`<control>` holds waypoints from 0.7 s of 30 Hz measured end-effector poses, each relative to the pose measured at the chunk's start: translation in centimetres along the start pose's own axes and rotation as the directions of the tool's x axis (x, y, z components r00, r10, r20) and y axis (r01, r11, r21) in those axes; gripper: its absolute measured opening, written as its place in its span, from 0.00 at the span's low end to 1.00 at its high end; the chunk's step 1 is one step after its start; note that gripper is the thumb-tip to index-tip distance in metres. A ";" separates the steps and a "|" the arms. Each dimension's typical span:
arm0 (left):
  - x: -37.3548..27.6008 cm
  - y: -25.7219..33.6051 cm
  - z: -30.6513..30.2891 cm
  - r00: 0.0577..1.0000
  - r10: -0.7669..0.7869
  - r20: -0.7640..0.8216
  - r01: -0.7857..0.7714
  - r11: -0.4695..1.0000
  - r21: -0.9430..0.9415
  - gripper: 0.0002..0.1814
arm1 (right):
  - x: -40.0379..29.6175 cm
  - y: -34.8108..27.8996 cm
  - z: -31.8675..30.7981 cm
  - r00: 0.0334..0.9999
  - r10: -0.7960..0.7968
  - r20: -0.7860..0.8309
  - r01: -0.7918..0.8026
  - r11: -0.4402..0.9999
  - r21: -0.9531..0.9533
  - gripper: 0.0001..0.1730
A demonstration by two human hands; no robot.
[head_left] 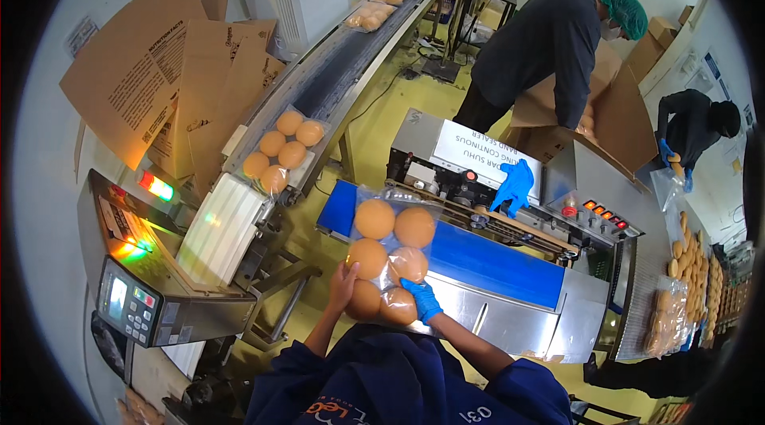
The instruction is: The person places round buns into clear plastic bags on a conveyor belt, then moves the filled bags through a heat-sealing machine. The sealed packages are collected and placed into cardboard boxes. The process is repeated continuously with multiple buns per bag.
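Before my body I hold a clear plastic bag of several round buns (392, 258), laid out in two columns. My bare left hand (343, 285) grips the bag's left edge. Gloved in blue, my right hand (423, 301) holds its lower right side, fingers over a bun. Behind the bag runs the blue belt (496, 263) of a band sealer (466, 168). A loose blue glove (513, 187) lies on top of the sealer. To the left, another bag of buns (283, 149) rests at the near end of a dark conveyor belt (334, 69).
A machine with a keypad and screen (128, 301) stands at left, with a lit signal lamp (156, 185). Flattened cardboard boxes (209, 84) lean on the wall. A person in a green hairnet (547, 54) bends over a carton (621, 120). Another person (696, 126) stands near many buns (693, 263).
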State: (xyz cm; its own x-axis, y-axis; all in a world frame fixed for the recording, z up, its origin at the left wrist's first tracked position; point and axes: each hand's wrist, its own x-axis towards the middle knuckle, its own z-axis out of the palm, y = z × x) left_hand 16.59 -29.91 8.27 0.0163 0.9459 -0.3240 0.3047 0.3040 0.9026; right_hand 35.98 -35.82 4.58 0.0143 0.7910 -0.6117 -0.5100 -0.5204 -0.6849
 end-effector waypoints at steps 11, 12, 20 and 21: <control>-8.5 -3.7 -2.4 0.992 -0.033 -0.123 -0.034 0.864 -0.503 0.19 | 0.1 1.8 1.3 0.961 0.213 0.175 -0.089 0.840 -0.535 0.29; -9.5 -4.2 -2.2 0.995 -0.084 -0.045 0.044 0.828 -0.560 0.19 | 2.5 4.7 -0.6 0.990 0.080 0.117 0.037 0.650 -0.759 0.32; -21.4 -7.2 -2.2 0.930 -0.362 0.055 0.247 0.509 -0.824 0.18 | -2.9 2.1 2.8 0.705 0.552 0.446 -0.073 0.681 -0.728 0.27; -22.4 -7.9 -2.3 0.928 -0.372 -0.001 0.199 0.500 -0.843 0.18 | -3.6 1.1 3.3 0.654 0.632 0.415 -0.146 0.645 -0.750 0.26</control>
State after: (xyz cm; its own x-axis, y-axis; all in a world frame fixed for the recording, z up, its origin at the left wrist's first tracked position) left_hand 11.61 -53.22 9.10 -0.0989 0.7654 -0.6359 -0.6469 0.4361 0.6255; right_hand 32.53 -38.17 7.29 -0.6701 0.3223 -0.6686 0.3146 -0.6925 -0.6492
